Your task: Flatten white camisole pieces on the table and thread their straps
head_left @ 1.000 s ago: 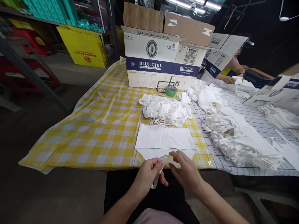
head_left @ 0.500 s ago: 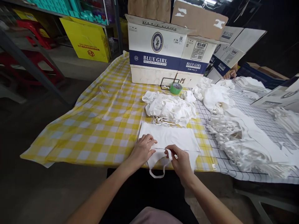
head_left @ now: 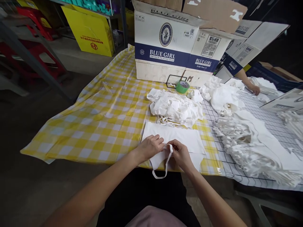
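Observation:
A white fabric garment (head_left: 182,135) lies flat at the table's front edge, with a fold line across it. My left hand (head_left: 151,147) is closed, its fingertips pinching the cloth near that fold. Just to its right, my right hand (head_left: 181,154) pinches a narrow white strap (head_left: 167,165). The strap loops over my right fingers and hangs below the table edge. Both hands' fingertips nearly meet, and the exact spot they grip is partly hidden. Behind the garment sits a crumpled pile of white garments (head_left: 175,107).
Green tape (head_left: 182,87) lies before a large beer carton (head_left: 163,71). To the right are stacked white strapped garments (head_left: 248,142) on a grid cloth. A co-worker's hand (head_left: 254,89) touches white fabric at far right. Yellow checked cloth (head_left: 99,126) extends left.
My left hand has gone from holding the strap to pinching the cloth near the fold. My right hand has taken the strap and come beside the left. The view has shifted slightly.

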The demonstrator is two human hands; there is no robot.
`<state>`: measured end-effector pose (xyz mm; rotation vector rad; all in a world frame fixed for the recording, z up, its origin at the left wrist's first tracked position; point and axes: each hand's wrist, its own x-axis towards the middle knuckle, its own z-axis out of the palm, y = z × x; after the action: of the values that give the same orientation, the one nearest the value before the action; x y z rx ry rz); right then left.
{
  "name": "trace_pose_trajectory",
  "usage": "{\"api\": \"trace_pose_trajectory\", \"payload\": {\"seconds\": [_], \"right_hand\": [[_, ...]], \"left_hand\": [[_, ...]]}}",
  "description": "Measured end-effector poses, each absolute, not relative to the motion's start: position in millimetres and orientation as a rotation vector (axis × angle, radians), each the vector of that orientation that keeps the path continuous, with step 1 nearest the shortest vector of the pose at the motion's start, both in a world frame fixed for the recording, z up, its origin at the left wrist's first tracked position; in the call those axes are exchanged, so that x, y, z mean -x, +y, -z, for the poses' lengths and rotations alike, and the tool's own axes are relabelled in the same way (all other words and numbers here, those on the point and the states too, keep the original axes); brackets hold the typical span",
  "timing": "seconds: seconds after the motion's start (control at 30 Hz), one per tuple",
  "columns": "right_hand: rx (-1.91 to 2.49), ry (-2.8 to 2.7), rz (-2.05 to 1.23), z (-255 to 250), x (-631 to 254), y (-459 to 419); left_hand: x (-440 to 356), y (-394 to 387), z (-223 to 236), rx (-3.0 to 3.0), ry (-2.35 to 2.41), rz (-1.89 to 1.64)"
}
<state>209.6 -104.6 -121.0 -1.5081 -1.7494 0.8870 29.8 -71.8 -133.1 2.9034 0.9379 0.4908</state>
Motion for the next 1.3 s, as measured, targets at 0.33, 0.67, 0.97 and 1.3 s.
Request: {"api": "trace_pose_trajectory", "payload": {"seconds": [0.33,0.67,0.97,1.3], "right_hand": [[1.478,-1.800,-0.852,122,-209,-102],[1.512,-1.831,-0.811,123,-208,-96],[1.499,-1.756,-0.761,124,-194,-98],[1.451,-1.192,-1.364,115,-194,-120]], "left_hand": [[-27,-61,125,-2.341,1.050,-0.575],[-27,-58,122,-2.197,1.017,-0.597],[-29,-61,122,-2.222,1.054,-0.568],[-25,-65,125,-2.239,1.039,-0.598]]}}
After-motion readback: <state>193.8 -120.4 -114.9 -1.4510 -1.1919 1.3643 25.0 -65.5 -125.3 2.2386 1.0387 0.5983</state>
